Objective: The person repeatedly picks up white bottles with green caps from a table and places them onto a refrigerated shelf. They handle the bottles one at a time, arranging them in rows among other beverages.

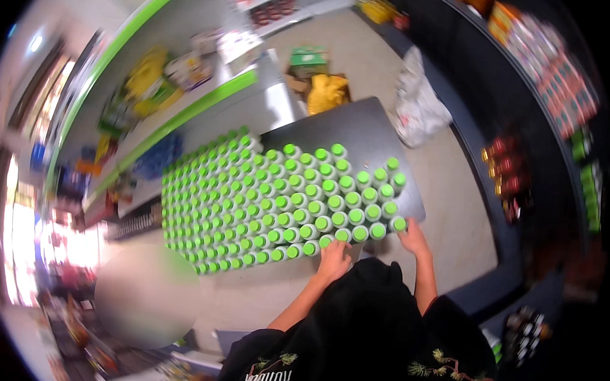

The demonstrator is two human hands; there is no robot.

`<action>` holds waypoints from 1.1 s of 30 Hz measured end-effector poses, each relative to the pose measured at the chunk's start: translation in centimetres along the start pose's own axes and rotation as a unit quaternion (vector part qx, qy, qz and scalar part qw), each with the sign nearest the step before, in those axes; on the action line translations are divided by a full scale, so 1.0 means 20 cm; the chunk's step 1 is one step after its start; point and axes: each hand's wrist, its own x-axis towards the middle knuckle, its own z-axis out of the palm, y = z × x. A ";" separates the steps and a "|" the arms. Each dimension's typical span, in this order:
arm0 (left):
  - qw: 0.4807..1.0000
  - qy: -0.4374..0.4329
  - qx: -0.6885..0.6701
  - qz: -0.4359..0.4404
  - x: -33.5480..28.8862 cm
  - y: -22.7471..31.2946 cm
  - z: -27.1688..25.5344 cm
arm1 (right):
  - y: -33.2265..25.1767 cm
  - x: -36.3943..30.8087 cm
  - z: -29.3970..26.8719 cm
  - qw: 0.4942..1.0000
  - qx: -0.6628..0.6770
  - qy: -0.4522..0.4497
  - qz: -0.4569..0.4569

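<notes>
A dense block of green-capped bottles [270,202] stands upright in tight slanting rows, cap beside cap, covering most of a dark table [363,128]; the block reaches from the far left, where it meets a green-edged shelf unit [185,115], to the near right corner of the table, and only the far right stretch of the dark top lies bare; the left hand [334,259] rests at the near edge of the block, its fingers curled down over the caps of the front row, though whether they are clamped on one bottle cannot be told, since the blur hides the fingertips; the right hand [413,239] sits at the near right corner of the block, touching the last bottle of the front row [400,224], fingers bent about it, and again the grip itself is too soft to judge; both forearms come up from the lower edge, out of the sleeves of a black top with a pale tree print [447,367]; beyond the table, on the floor, lie a yellow bag [327,91] beside a green-topped cardboard box [307,58], and just right of them a white plastic sack [420,103]; a dark shelf [532,71] curves along the right side, carrying red and orange packs high up and red cans [503,166] lower down; the left rim is bright with window glare.
</notes>
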 end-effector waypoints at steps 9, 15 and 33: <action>0.956 0.082 -0.256 -0.116 -0.33 0.05 0.44 | 0.09 0.14 -0.12 0.983 -0.101 -0.145 -0.050; 0.948 0.108 -0.248 -0.167 -0.48 0.18 0.69 | 0.18 0.20 -0.02 0.980 -0.044 -0.155 -0.112; 0.953 0.252 -0.125 -0.114 0.45 0.73 0.62 | 0.38 0.56 -0.17 0.958 -0.046 -0.253 -0.129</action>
